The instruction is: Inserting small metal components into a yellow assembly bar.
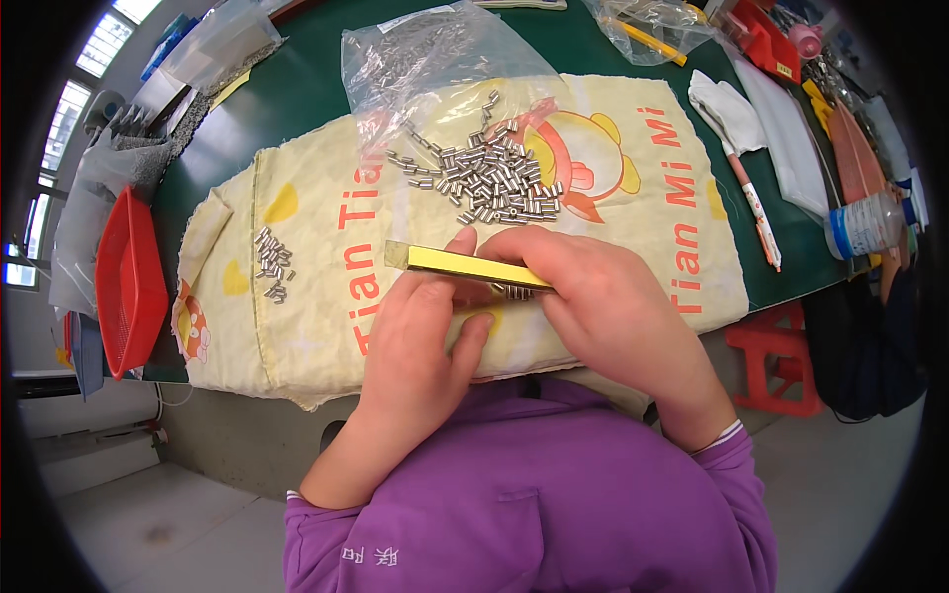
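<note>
My right hand (603,296) grips a narrow yellow bar (474,266) with a dark lower edge and a greyish see-through left end. My left hand (415,331) is curled under the bar's left part, one fingertip showing beyond it and the thumb bent below; its other fingers are partly hidden. A few small metal cylinders (516,293) show on the cloth beneath the bar. Just beyond my hands lies a loose pile of short silvery metal cylinders (504,176). A smaller group of such cylinders (272,262) sits off to the left.
A pale yellow printed cloth (321,237) covers part of the green table (297,94). Behind the pile, a clear bag (435,59) holds more cylinders. At the left edge is a red basket (130,282). A pen (756,212), white cloth (727,109) and plastic bottle (868,225) lie right.
</note>
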A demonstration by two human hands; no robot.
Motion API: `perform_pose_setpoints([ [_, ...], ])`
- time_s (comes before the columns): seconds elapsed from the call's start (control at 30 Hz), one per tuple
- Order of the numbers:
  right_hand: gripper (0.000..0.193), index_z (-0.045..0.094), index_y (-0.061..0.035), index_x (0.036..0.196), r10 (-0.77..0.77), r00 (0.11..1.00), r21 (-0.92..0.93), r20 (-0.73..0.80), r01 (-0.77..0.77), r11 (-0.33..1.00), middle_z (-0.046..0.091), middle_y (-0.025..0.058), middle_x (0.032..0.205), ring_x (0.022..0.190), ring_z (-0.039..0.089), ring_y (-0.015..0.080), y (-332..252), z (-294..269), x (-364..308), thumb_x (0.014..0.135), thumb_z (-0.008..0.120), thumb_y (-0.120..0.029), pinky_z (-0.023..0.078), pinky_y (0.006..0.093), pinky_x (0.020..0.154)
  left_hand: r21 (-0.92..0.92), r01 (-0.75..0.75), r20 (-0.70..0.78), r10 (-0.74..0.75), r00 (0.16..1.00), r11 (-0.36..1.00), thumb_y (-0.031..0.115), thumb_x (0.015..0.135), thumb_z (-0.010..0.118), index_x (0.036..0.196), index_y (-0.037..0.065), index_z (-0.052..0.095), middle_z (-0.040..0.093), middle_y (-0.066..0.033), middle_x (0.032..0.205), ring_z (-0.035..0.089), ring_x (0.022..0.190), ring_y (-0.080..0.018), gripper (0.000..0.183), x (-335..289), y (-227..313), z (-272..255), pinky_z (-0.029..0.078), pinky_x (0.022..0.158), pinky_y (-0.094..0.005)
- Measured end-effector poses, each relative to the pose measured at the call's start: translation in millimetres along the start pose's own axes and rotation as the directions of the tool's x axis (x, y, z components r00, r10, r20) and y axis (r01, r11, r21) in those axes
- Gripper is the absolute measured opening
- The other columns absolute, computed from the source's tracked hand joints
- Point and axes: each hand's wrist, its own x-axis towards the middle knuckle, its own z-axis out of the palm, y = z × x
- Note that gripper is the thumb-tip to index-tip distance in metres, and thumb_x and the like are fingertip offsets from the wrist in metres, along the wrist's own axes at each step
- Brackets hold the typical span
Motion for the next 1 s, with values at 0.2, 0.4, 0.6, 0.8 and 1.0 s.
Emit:
perform_pose_setpoints([
  [0.2, 0.027, 0.061, -0.0073, 0.117, -0.071, 0.996, -0.001, 0.061, 0.071, 0.997, 0.069, 0.0128, 0.104, 0.094, 0.067, 0.0341, 1.6, 3.0, 1.8, 0.092, 0.053, -0.004, 0.053, 0.043, 0.078, 0.02, 0.14, -0.006, -0.139, 0.99, 0.99, -0.009, 0.086, 0.07, 0.154, -0.001, 0.037, 0.063, -0.0126, 0.117, 0.069, 0.1, -0.0181, 0.076, -7.6, 2.0, -4.1, 0.055, 0.087, -0.0308],
  [0.4, 0.025, 0.061, -0.0076, 0.116, -0.088, 0.993, -0.015, 0.076, 0.089, 0.996, 0.067, 0.012, 0.099, 0.092, 0.066, 0.0335, 2.2, 2.6, 1.7, 0.092, 0.053, -0.006, 0.053, 0.0425, 0.077, 0.029, 0.15, -0.01, -0.15, 0.989, 0.988, -0.005, 0.083, 0.073, 0.133, -0.007, 0.052, 0.054, -0.0196, 0.146, 0.067, 0.09, -0.0278, 0.054, -5.5, 4.3, 0.0, 0.054, 0.08, -0.0386],
  [0.6, 0.026, 0.061, -0.0066, 0.116, -0.099, 0.994, 0.001, 0.053, 0.099, 0.995, 0.067, 0.0122, 0.099, 0.091, 0.067, 0.0332, 2.5, 2.7, -0.6, 0.091, 0.054, -0.004, 0.053, 0.0424, 0.076, 0.028, 0.158, 0.02, -0.158, 0.987, 0.987, -0.003, 0.084, 0.073, 0.134, -0.005, 0.053, 0.054, -0.0175, 0.147, 0.066, 0.091, -0.029, 0.054, -1.5, 4.4, 1.6, 0.053, 0.082, -0.041],
  [0.8, 0.028, 0.062, -0.0064, 0.117, -0.125, 0.992, 0.001, 0.027, 0.125, 0.992, 0.067, 0.012, 0.1, 0.091, 0.066, 0.0333, 3.5, 3.5, 0.4, 0.09, 0.055, -0.002, 0.053, 0.0426, 0.077, -0.079, 0.17, 0.025, -0.169, 0.985, 0.982, -0.003, 0.082, 0.073, 0.14, -0.004, 0.05, 0.057, -0.017, 0.142, 0.064, 0.1, -0.0319, 0.063, 1.4, -0.4, 3.1, 0.052, 0.085, -0.0416],
  [1.0, 0.028, 0.062, -0.0062, 0.116, -0.11, 0.993, -0.009, -0.039, 0.109, 0.994, 0.068, 0.0118, 0.103, 0.093, 0.067, 0.0328, 5.7, 2.1, -1.3, 0.09, 0.055, -0.002, 0.053, 0.0418, 0.079, -0.126, 0.125, 0.122, -0.109, 0.986, 0.984, -0.006, 0.082, 0.069, 0.148, -0.003, 0.043, 0.06, -0.0176, 0.132, 0.063, 0.102, -0.0331, 0.071, 7.8, -3.2, -1.4, 0.051, 0.088, -0.042],
])
